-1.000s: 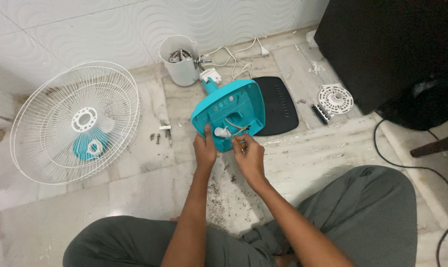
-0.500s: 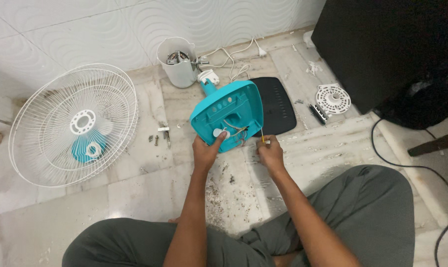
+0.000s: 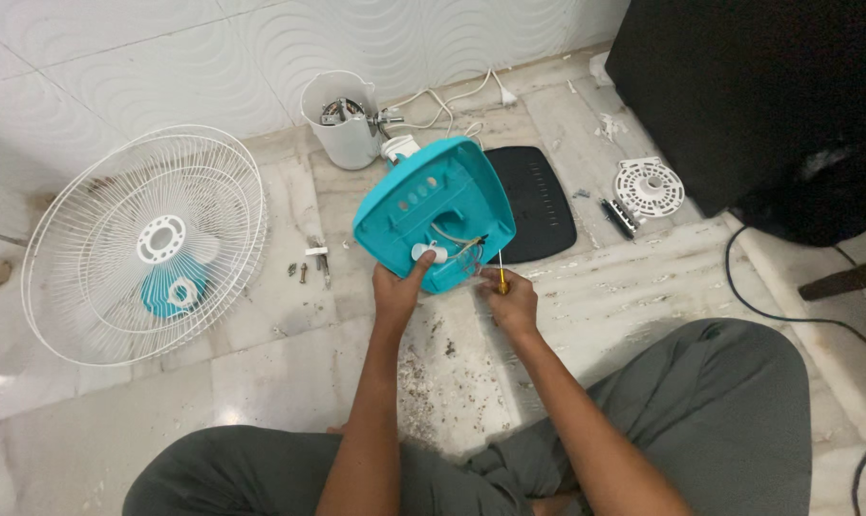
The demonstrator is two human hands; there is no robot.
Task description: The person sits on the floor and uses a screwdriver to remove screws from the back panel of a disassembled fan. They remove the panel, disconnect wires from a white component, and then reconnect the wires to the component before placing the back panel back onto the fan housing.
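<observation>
Centrally in the frame, a teal fan base housing point(image 3: 433, 215) stands tilted on the tiled floor point(image 3: 289, 363), its hollow underside turned toward the camera. Its lower edge is where both hands meet it. The left hand point(image 3: 397, 287) holds that lower edge from below, thumb reaching up to a small white part point(image 3: 423, 252) inside the shell, so its grip is pressed onto the housing. Just to the right, the right hand point(image 3: 511, 298) is closed around a yellow-handled screwdriver point(image 3: 501, 272), whose thin shaft rises along the housing's lower right rim; the tip is too small to place exactly. Loose wires point(image 3: 457, 241) curl inside the shell, and where they end cannot be made out. Behind the housing, a black panel point(image 3: 543, 196) lies partly covered by it. At the left of the frame lies a white fan grille point(image 3: 141, 244) with a teal piece showing through it. A white cup-shaped cover point(image 3: 342, 119) stands at upper centre, its contents unclear. A round white vented part point(image 3: 649, 186) lies at the right, beside a dark cabinet point(image 3: 758, 86) cut off by the frame's edge. Small screws point(image 3: 309, 268) lie on the floor between grille and housing.
</observation>
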